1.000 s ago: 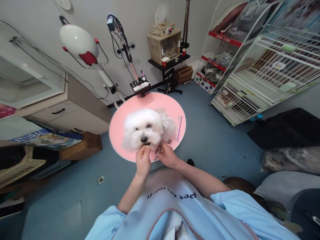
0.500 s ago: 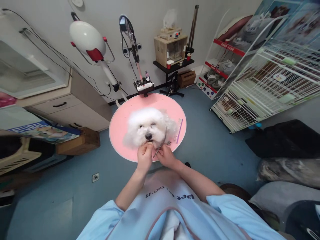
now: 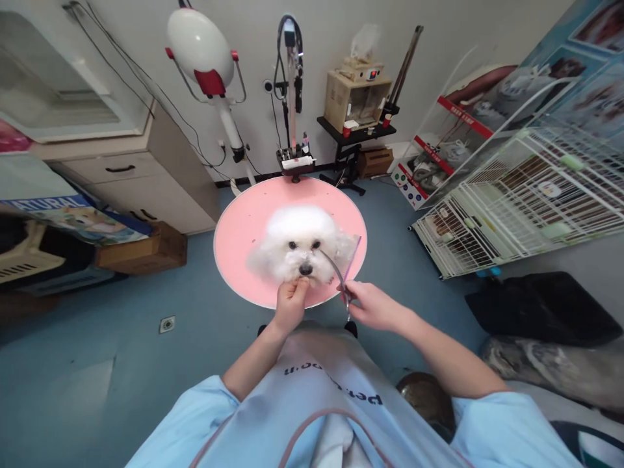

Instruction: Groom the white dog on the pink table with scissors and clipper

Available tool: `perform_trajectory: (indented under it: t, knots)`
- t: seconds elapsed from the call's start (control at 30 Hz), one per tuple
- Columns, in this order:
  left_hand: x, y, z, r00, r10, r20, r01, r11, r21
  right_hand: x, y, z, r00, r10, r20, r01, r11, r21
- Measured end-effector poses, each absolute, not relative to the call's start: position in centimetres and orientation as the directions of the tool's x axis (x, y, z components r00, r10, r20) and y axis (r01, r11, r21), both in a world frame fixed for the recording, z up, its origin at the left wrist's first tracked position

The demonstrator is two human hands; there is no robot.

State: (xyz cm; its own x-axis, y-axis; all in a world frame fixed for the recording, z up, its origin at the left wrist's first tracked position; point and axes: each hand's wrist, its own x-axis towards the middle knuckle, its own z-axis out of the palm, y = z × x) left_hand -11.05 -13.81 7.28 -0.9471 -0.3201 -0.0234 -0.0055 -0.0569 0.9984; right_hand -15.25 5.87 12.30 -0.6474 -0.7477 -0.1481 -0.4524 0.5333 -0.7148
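Note:
A fluffy white dog [image 3: 302, 227] faces me on the round pink table [image 3: 234, 260], its dark eyes and nose showing. My left hand [image 3: 291, 304] is closed on the dog's chin, just under the nose. Curved scissors [image 3: 334, 265] sit in my right hand [image 3: 373, 304], the fingers wrapped about the handles. Their blades point up and left, the tips beside the dog's eye on the right of the picture. Behind the scissors, a comb with a purple spine [image 3: 357, 247] lies near the table's right edge, partly hidden.
At the table's far edge stands a tool holder [image 3: 296, 161] on a post. A white dryer head [image 3: 199, 52] rises behind on the left. White wire cages [image 3: 526, 188] are to the right, a cabinet [image 3: 121, 169] to the left.
My right hand has moved right and away from the chin, bringing the scissors up beside the dog's face. The left hand stays at the chin. The view has shifted.

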Motion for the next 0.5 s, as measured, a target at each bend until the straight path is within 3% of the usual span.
perform_trajectory:
  t: [0.17,0.3,0.5]
  knots:
    - [-10.4,-14.1,6.5,-0.944,-0.326,-0.053,-0.014,-0.119,0.993,-18.0,6.4,16.2,-0.503,-0.816,-0.284,-0.654,0.575,-0.492]
    - [-9.8,-14.4,6.1,-0.951,-0.305,-0.055,-0.001,-0.174,0.985,-19.2,5.7,17.4,-0.453,-0.791,-0.412,-0.733,0.593,-0.332]
    - [-9.3,-14.9,6.0,-0.960,-0.280,-0.032,0.033,-0.222,0.974,-20.1,3.5,18.7,-0.377,-0.766,-0.520,-0.785,0.562,-0.258]
